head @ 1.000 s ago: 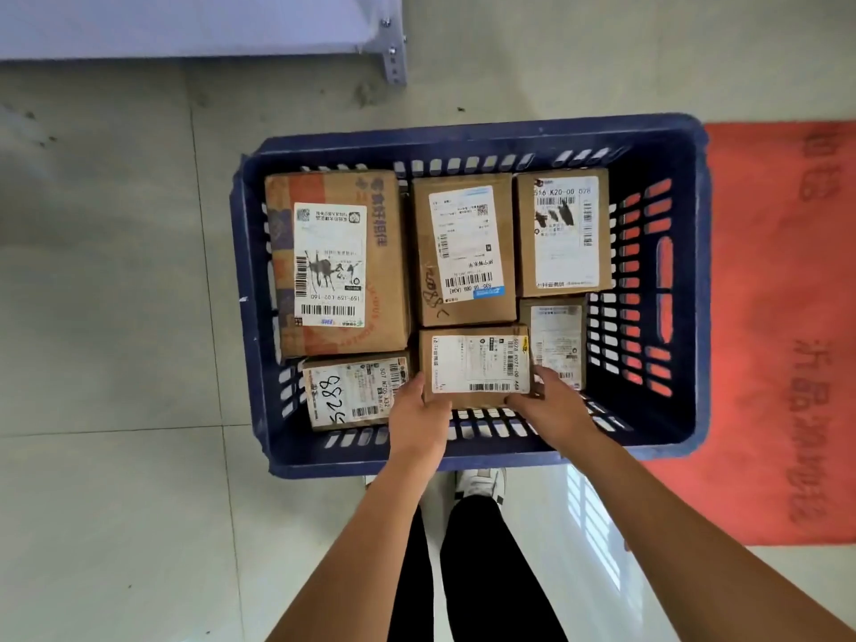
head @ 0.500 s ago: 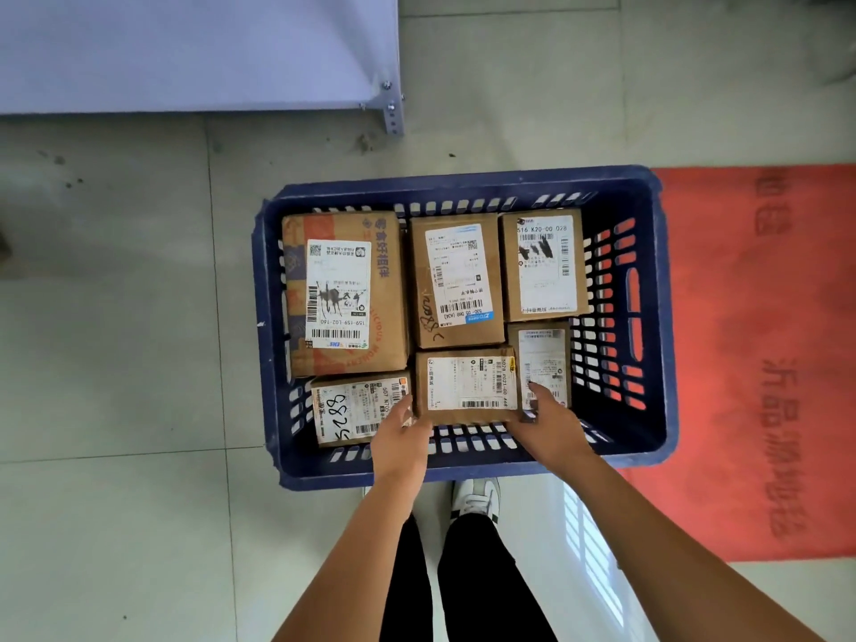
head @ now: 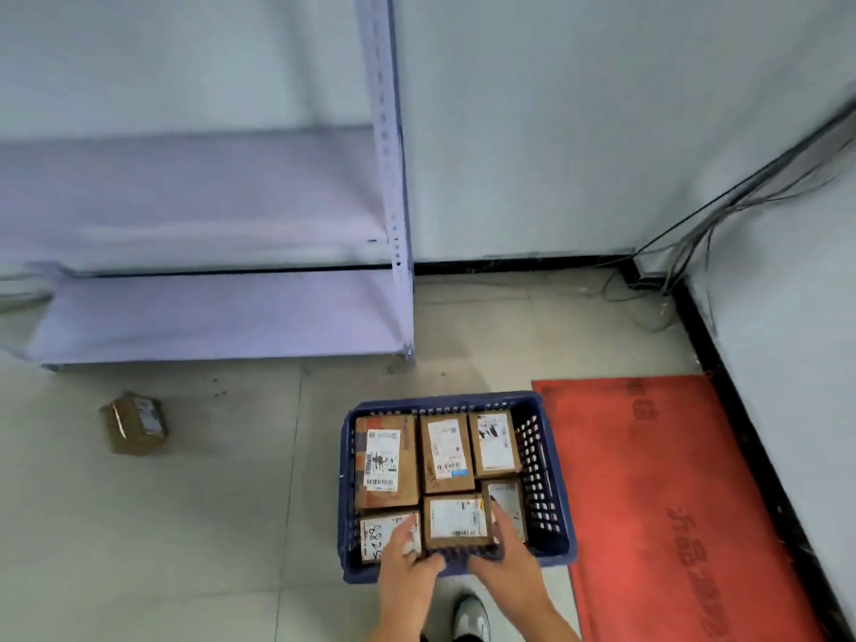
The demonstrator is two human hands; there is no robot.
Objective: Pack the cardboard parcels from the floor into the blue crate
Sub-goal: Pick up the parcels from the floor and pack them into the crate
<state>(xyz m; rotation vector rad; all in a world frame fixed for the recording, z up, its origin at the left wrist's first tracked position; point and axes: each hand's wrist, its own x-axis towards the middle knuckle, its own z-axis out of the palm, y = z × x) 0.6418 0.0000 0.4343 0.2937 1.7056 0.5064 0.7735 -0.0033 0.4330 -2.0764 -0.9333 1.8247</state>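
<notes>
A person's left hand [head: 404,565] and right hand [head: 502,560] flank a small labelled parcel [head: 457,522] at the near edge of the blue crate [head: 551,493], fingers loosely spread against its sides; how firmly they hold it cannot be told. Five more parcels fill the crate. Another cardboard parcel [head: 133,424] lies on the tiled floor [head: 185,525], well apart, near a metal shelf [head: 222,312]. A red mat [head: 671,502] lies beside the crate.

The view has lifted, revealing a loose parcel [head: 133,424] on the floor.
</notes>
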